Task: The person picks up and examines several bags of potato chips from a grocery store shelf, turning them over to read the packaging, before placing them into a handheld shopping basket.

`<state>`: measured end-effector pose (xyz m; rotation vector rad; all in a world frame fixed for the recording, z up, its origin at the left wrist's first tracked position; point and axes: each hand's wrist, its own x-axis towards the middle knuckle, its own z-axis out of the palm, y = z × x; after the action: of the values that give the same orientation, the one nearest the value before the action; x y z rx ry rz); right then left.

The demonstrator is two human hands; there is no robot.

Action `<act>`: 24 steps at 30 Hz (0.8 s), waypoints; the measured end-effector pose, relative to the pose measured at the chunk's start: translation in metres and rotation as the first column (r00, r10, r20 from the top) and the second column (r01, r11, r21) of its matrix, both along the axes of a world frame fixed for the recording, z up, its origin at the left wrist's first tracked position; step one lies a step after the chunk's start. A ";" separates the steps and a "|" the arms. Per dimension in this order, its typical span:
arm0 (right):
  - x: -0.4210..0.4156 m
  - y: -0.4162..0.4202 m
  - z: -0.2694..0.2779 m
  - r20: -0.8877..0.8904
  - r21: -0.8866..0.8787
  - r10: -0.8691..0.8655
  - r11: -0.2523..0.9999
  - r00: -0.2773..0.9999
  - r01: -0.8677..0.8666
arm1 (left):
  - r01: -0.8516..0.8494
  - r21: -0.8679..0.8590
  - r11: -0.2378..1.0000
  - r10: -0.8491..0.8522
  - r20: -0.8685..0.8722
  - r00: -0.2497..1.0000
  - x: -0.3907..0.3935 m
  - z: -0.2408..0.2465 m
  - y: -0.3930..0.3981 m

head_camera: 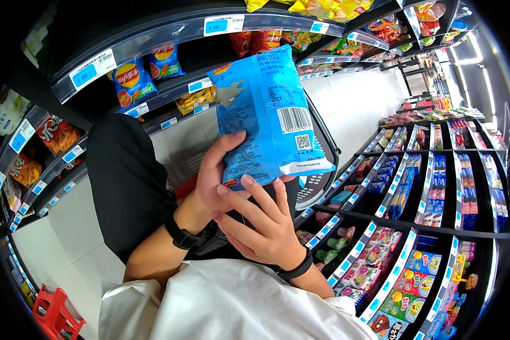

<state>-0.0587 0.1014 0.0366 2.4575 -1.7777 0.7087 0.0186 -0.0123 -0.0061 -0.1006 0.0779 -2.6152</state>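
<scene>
My left hand [214,178] holds a blue bag of Lay's potato chips [259,106] by its lower left part, thumb across the printed side and the other fingers mostly hidden. Its back panel, with a barcode and printed text, faces me. Below the bag, my right hand [263,229] has its fingers spread and holds nothing. Its fingertips are at the bag's bottom edge; whether they touch it I cannot tell. Partly hidden behind the bag is a dark plastic shopping basket [332,146].
Lay's bags [131,83] stand on the snack shelf ahead, behind price labels [93,70]. Shelves of boxed and bagged sweets [416,280] run along the right. A red plastic stool [56,312] stands on the tiled floor [74,259] at lower left. My bent knee [125,170] is near the shelf.
</scene>
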 end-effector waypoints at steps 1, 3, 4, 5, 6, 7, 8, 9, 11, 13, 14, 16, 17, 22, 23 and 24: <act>0.000 0.000 -0.001 0.001 -0.001 0.010 1.000 1.000 -0.010 | -0.001 0.011 1.000 0.001 -0.010 1.000 0.000 0.002 0.000; 0.001 -0.001 0.001 0.004 0.010 0.012 1.000 1.000 -0.012 | 0.001 -0.015 1.000 0.000 0.004 1.000 0.000 0.000 -0.001; 0.001 -0.001 0.002 0.006 0.018 0.015 1.000 1.000 -0.015 | 0.001 -0.028 1.000 -0.001 0.011 1.000 0.001 -0.001 -0.001; 0.001 -0.001 0.002 0.007 0.026 0.018 0.999 1.000 -0.018 | -0.001 -0.024 1.000 0.001 0.013 1.000 0.001 -0.001 -0.002; 0.000 -0.001 0.002 0.009 0.024 0.020 0.999 1.000 -0.021 | -0.002 -0.019 1.000 0.003 0.015 1.000 0.000 -0.001 -0.002; 0.000 -0.001 0.002 0.010 0.023 0.023 0.999 1.000 -0.023 | -0.003 -0.015 1.000 0.004 0.016 1.000 0.000 -0.001 -0.002; -0.001 -0.001 0.001 0.011 0.021 0.025 0.999 1.000 -0.025 | -0.003 -0.012 1.000 0.004 0.018 1.000 0.000 0.000 -0.002; -0.001 -0.002 0.001 0.010 0.021 0.027 0.999 1.000 -0.027 | -0.005 -0.010 1.000 0.005 0.020 1.000 0.000 0.000 -0.002; -0.001 -0.002 0.001 0.009 0.021 0.031 0.999 0.999 -0.031 | -0.003 -0.002 1.000 0.003 0.022 1.000 0.000 0.001 -0.002; 0.000 -0.002 0.002 0.009 0.027 0.034 0.999 0.999 -0.034 | 0.005 0.012 1.000 -0.005 0.019 1.000 0.000 0.001 -0.002; -0.001 -0.002 0.003 0.009 0.030 0.035 0.999 0.999 -0.035 | 0.002 0.006 1.000 -0.002 0.021 1.000 0.000 0.001 -0.002; -0.001 -0.002 0.002 0.016 0.032 0.037 0.999 0.999 -0.037 | 0.000 -0.007 1.000 0.000 0.022 1.000 0.000 0.001 -0.002; -0.002 -0.002 0.003 0.019 0.034 0.037 0.999 0.999 -0.038 | -0.003 0.000 1.000 0.003 0.029 1.000 -0.001 0.001 -0.002; -0.011 -0.005 0.006 0.100 -0.062 0.041 0.997 0.994 -0.035 | 0.025 -0.070 0.997 -0.027 -0.030 0.999 -0.003 -0.013 -0.005; -0.017 -0.004 0.006 0.137 -0.101 0.043 0.994 0.990 -0.029 | -0.049 -0.110 0.993 0.063 0.131 0.989 -0.005 -0.013 0.001; -0.023 -0.005 0.006 0.179 -0.166 0.015 0.986 0.984 0.015 | -0.101 -0.164 0.981 0.147 0.298 0.943 -0.006 -0.013 0.005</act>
<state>-0.0821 0.0969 0.0431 2.3498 -1.6933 1.0635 0.0131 -0.0070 -0.0194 0.2458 -0.2247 -2.4742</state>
